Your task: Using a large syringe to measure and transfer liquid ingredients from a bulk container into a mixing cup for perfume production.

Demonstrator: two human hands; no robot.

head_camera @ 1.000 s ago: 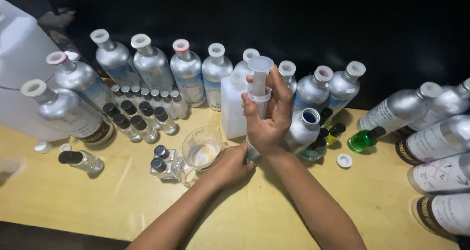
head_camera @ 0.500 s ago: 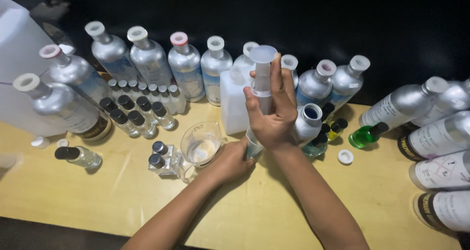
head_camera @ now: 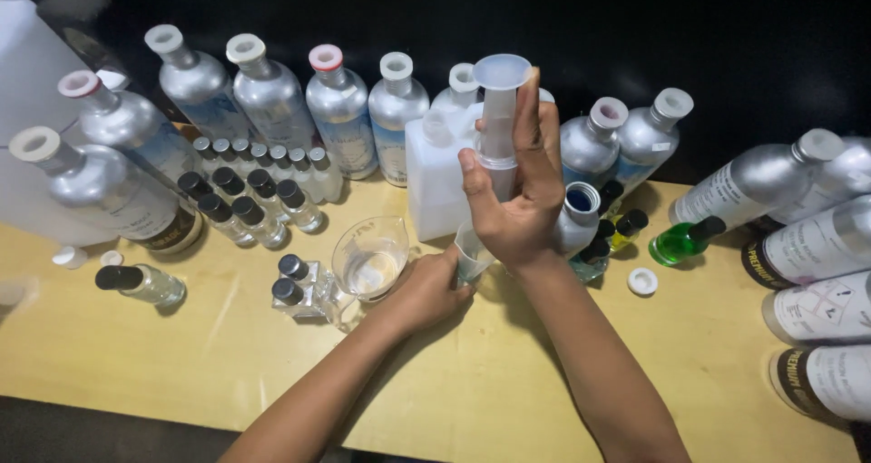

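Nearest you, your left hand (head_camera: 426, 291) is resting low on the desk (head_camera: 181, 372), fingers curled around the bottom end of the large clear syringe (head_camera: 490, 168), just right of the glass beaker (head_camera: 370, 262). Directly above it, your right hand (head_camera: 517, 204) is wrapping the syringe barrel, with fingers reaching up toward the round plunger top. The syringe is standing nearly upright, its long axis running from the desk up and slightly away from you, so both hands are sitting stacked along it. Behind, silver bottles (head_camera: 340, 109) are lining the desk's far edge.
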